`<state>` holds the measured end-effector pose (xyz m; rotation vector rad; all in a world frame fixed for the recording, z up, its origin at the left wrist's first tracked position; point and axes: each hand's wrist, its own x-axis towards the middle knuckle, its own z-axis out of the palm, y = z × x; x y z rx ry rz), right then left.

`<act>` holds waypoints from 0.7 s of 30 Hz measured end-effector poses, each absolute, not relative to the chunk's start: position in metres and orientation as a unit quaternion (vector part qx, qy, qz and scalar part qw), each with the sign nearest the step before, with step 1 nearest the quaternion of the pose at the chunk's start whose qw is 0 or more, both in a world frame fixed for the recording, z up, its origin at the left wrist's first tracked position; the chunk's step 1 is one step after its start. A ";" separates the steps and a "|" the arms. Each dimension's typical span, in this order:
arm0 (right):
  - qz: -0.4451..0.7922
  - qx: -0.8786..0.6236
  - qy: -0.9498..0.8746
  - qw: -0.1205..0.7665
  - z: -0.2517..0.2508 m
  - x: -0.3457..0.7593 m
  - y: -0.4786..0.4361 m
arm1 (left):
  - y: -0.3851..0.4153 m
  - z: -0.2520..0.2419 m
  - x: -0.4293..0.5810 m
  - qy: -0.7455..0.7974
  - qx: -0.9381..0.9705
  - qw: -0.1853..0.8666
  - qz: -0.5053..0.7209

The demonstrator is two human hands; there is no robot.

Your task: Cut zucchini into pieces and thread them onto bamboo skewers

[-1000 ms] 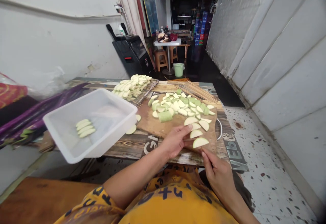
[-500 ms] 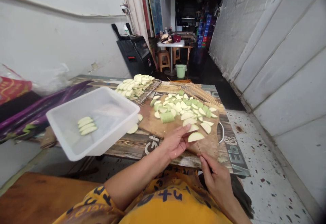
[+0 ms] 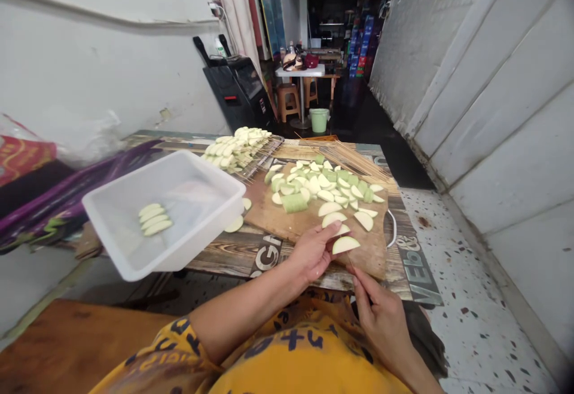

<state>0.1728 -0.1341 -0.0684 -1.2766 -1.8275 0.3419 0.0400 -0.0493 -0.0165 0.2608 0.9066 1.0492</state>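
Observation:
Pale green-edged slices are threaded on a thin skewer (image 3: 351,260) above the near edge of a wooden cutting board (image 3: 269,213). My left hand (image 3: 314,252) pinches the slices, the nearest slice (image 3: 345,245) lying just right of its fingers. My right hand (image 3: 379,301) is closed on the skewer's lower end. Many cut pieces (image 3: 329,182) are heaped on the board's far half, with a ridged green chunk (image 3: 294,203) at their left. In a white plastic tub (image 3: 201,232), several slices (image 3: 155,219) sit in a row.
Finished skewers (image 3: 237,149) are piled on a rack behind the tub. Bare skewers (image 3: 359,162) lie at the table's far right. Purple eggplants (image 3: 72,194) are at the left, near a black machine (image 3: 240,92) beyond the table.
The nearest slice has moved slightly down the skewer, toward my right hand. Both hands keep their grip, and the view has shifted a little.

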 end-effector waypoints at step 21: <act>0.140 -0.528 -0.722 0.424 -0.062 0.169 -0.133 | -0.047 -0.018 0.044 0.417 0.134 0.757 0.485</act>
